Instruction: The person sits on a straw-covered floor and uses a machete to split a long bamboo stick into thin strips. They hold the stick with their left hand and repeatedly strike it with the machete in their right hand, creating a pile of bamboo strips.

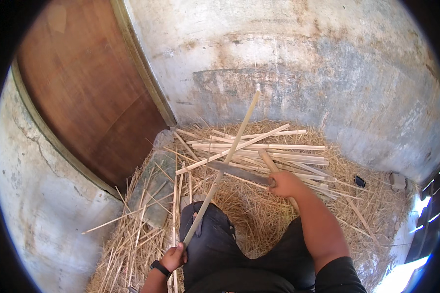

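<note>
Bamboo strip [220,171], long and pale, runs from lower left up toward the wall [303,58]; its tip ends in front of the grey plaster. Left hand [175,256] is clenched around the strip's lower end, beside the left knee, black wristband [160,268] on the wrist. Right hand [284,184] is wrapped tight around the handle of a flat dark blade [239,172]. The blade lies crosswise, pointing toward the person's left, and meets the strip about mid-length. Can't tell whether the edge is biting in or just resting on it.

Pile of split bamboo slats [278,151] sits just beyond the blade, laid mostly sideways, a few fanned out at angles. One thicker round piece [267,160] pokes out of the pile right by the right hand. Fine shavings [239,205] cover the floor all around, thin slivers scattered out to the left. Flat greenish board [154,188] lies on the left, half under the slivers. Brown wooden door [88,93] stands left of the wall. Small dark object [360,181] lies on the shavings far right, too small to identify. Person sits with knees in dark trousers [215,244].
</note>
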### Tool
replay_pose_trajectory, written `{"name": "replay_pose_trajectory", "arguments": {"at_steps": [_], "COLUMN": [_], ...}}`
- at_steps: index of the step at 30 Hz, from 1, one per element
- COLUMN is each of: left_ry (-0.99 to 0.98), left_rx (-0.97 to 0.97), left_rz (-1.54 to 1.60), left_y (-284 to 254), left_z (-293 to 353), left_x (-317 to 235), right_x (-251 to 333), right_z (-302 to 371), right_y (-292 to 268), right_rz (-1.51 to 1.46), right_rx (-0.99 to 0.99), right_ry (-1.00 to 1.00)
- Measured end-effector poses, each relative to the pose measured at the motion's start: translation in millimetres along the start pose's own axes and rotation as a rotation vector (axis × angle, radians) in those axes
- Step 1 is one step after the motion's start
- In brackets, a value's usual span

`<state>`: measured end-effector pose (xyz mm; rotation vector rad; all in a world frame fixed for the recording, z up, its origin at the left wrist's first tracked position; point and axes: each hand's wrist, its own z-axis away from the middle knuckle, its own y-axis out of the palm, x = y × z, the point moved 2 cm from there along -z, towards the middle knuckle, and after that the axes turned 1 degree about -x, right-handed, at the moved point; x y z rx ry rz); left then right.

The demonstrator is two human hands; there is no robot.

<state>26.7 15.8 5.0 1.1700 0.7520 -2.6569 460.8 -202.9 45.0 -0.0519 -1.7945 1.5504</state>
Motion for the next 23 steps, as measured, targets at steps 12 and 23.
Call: {"name": "replay_pose_trajectory", "arguments": {"at_steps": [12, 23], "left_ry": [-0.024, -0.025], "left_rx": [0.011, 0.022], "left_rz": [0.031, 0.041], "left_y": [0, -1], "left_z": [1, -1], "left_x": [-2, 1], "right_x": [22, 22], "right_z": [-4, -4], "right_y": [23, 28], "right_rz": [0.015, 0.1], "right_rx": [0.172, 0.255], "right_ry": [-0.152, -0.084]}}
